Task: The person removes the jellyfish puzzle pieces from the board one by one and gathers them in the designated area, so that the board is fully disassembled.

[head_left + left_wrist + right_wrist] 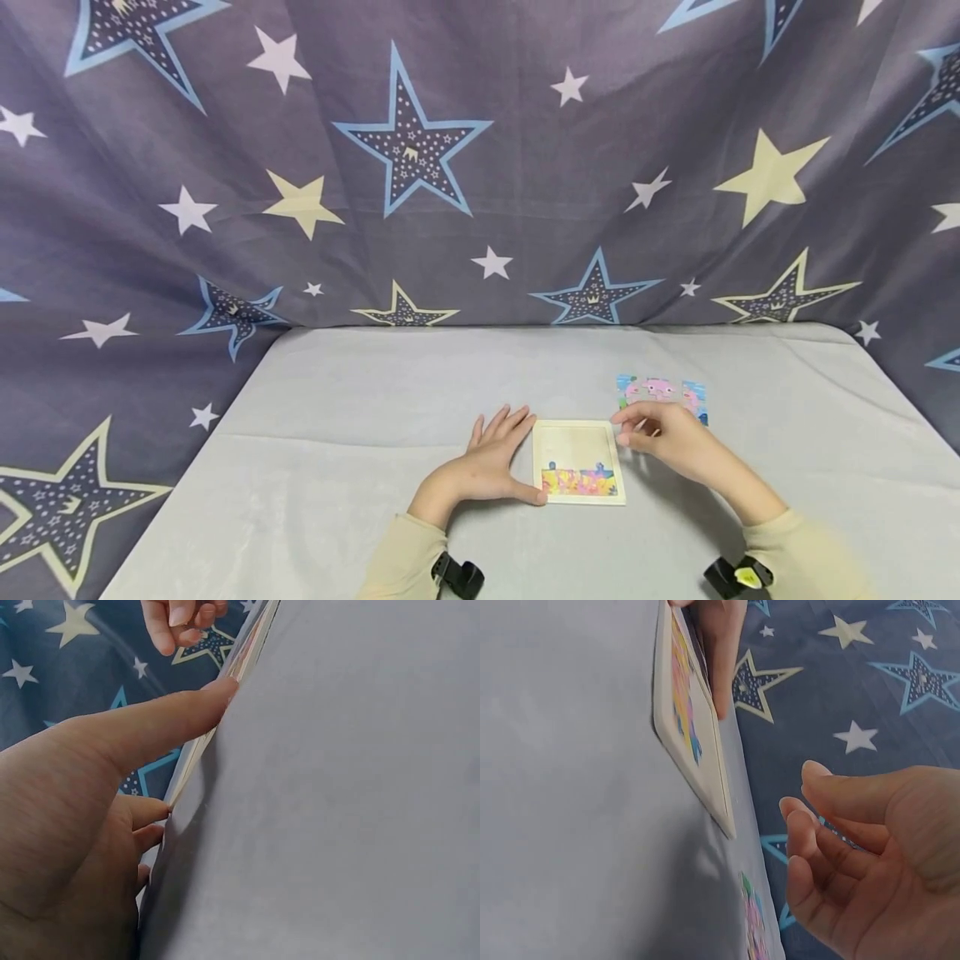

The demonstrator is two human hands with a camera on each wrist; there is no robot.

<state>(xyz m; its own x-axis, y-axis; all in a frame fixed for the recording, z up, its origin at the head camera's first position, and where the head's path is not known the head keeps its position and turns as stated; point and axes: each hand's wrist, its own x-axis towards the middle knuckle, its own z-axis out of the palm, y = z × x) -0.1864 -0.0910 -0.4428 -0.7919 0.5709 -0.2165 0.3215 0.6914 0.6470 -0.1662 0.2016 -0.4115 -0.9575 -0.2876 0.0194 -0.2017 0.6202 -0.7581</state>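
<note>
So the biggest thing here is a dark star-print curtain, hanging behind the puzzle tray and round both sides. Next up is the tabletop, covered in pale grey cloth, with the tray lying flat on it. Two beige sleeves come in from the near side of the tray.

Left hand is on the tray's left side, fingers pretty straight and spread, thumb touching the near left corner and fingertips at the far left one. Right hand hovers near the tray's far right corner, fingers loosely bent, nothing in them that I can see; the right wrist view shows a gap to the tray.

Loose puzzle pieces, pink and blue, sit beyond that same corner, partly behind the right hand. A yellow-and-pink puzzle strip fills the tray's near end. Smallest: black wrist gadgets, one each side, nearer than the tray.
</note>
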